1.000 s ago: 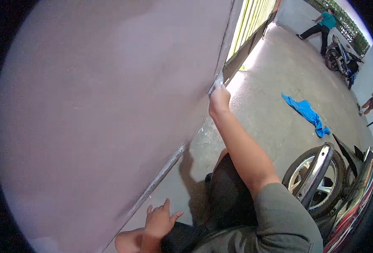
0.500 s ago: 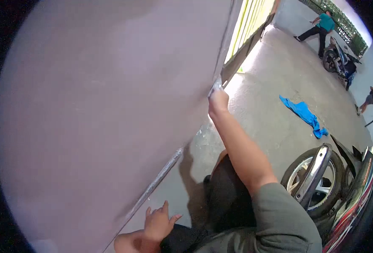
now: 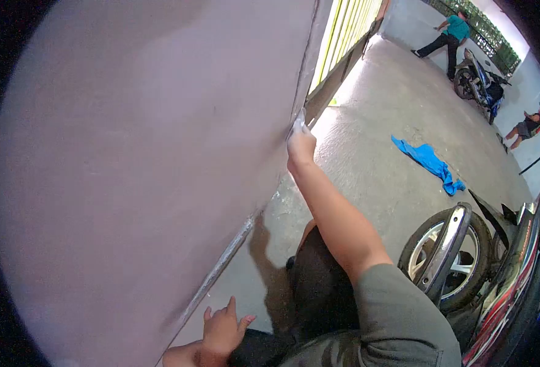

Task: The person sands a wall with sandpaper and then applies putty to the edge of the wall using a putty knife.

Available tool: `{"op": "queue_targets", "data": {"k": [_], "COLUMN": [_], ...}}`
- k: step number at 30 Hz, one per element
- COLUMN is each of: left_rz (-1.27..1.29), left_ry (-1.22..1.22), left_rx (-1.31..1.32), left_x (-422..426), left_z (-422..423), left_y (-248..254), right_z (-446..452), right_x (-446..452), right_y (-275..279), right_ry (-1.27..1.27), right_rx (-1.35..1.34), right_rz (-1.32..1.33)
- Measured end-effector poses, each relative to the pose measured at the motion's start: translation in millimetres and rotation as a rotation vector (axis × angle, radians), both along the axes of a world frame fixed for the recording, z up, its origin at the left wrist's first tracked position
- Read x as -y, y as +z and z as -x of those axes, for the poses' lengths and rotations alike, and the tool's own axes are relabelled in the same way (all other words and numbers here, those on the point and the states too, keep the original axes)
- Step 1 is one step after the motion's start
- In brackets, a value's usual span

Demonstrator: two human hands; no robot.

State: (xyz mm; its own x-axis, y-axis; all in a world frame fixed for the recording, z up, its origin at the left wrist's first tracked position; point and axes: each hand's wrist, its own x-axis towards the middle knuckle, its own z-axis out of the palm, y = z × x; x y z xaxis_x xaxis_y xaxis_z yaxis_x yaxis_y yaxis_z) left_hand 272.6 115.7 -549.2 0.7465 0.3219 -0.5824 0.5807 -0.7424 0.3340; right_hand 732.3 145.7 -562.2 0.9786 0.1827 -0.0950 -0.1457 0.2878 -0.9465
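My right hand [image 3: 301,145] reaches far out along the pinkish wall [image 3: 147,153], its fingers closed on a small whitish object [image 3: 299,120]. That object lies against the wall's edge, low down near the barred opening; whether it is a cloth or a tool I cannot make out. Down at the bottom of the view is my left hand [image 3: 222,329], fingers apart and nothing in it. It hovers near my knee, close to the foot of the wall.
A motorcycle wheel [image 3: 447,257] and its body stand close on my right. A blue cloth [image 3: 429,162] lies on the concrete floor [image 3: 374,159]. Farther back are another motorcycle [image 3: 479,85], a person in a teal shirt [image 3: 456,29] and a second person [image 3: 526,127] by the far wall.
The whole view has shifted slightly, so most things appear a little farther left. My right hand stays at the wall's edge with the whitish object; my left hand looks much the same.
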Motion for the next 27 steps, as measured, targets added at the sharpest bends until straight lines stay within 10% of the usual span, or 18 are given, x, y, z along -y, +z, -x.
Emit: {"op": "queue_targets", "data": {"k": [27], "left_rz": [0.027], "left_ry": [0.018], "left_rx": [0.007], "left_x": [-0.8], "left_z": [3.4], "left_y": [-5.1], "right_z": [-6.9], "right_x": [9.8], "right_y": [17.9], "right_ry": [-0.038], "right_rx": [0.011], "right_rz": [-0.139]}}
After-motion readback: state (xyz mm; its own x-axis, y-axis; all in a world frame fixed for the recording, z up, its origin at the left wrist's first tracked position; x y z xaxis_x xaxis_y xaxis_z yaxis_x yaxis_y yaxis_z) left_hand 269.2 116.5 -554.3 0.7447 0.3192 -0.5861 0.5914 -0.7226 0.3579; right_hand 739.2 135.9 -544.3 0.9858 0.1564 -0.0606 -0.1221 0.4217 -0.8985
